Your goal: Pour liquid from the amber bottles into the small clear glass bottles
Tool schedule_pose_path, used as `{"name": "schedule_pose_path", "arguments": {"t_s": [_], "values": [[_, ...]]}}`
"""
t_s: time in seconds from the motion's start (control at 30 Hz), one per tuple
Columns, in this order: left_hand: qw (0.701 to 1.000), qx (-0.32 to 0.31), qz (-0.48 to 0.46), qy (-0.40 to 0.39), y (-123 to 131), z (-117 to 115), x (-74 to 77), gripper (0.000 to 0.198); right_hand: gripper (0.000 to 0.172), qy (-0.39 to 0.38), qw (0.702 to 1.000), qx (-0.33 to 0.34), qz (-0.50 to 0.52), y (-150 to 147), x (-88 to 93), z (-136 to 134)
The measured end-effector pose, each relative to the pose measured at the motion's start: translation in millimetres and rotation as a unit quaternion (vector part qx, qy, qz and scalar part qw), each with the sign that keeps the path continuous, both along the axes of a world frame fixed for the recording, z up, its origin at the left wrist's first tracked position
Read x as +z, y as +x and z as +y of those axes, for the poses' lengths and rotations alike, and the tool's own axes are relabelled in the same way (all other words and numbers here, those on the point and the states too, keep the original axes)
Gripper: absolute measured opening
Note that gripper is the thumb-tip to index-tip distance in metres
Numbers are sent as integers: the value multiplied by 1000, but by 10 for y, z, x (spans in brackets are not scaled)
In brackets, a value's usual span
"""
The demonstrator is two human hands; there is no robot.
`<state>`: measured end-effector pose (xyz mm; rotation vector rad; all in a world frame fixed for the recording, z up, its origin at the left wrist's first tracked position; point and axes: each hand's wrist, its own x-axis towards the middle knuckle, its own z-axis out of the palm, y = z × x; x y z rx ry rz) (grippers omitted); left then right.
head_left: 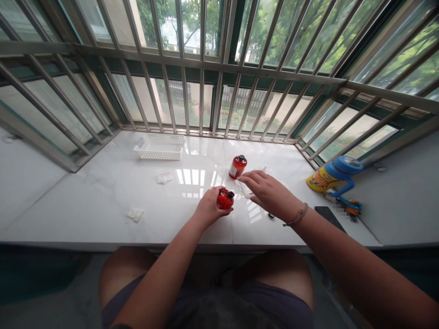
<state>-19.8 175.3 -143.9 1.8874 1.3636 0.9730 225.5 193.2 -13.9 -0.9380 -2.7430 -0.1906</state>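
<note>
My left hand (pixel 210 208) is wrapped round a red bottle (pixel 225 200) with a dark neck, near the front middle of the white counter. A second red bottle (pixel 238 167) with a black cap and a pale label stands just behind. To the right, my right hand (pixel 262 189) has its fingers bent over a clear, thin item (pixel 244 191), which it seems to hold between thumb and fingers; its outline is hard to make out. A small black cap-like piece (pixel 270 215) lies below my right hand.
A white perforated basket (pixel 159 148) sits at the back left. Crumpled tissues (pixel 135 214) lie on the left. On the right are a yellow and blue bottle (pixel 332 174), a dark phone (pixel 329 218) and an orange-blue item (pixel 351 206). Metal bars (pixel 219 66) rise behind.
</note>
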Motion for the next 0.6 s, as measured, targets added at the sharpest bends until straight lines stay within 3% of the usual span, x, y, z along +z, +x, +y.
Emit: {"name": "schedule_pose_path", "arguments": {"t_s": [0.6], "values": [[1000, -4, 2, 3, -4, 1, -19, 78, 66, 9, 1000, 6, -18, -22, 11, -6]]}}
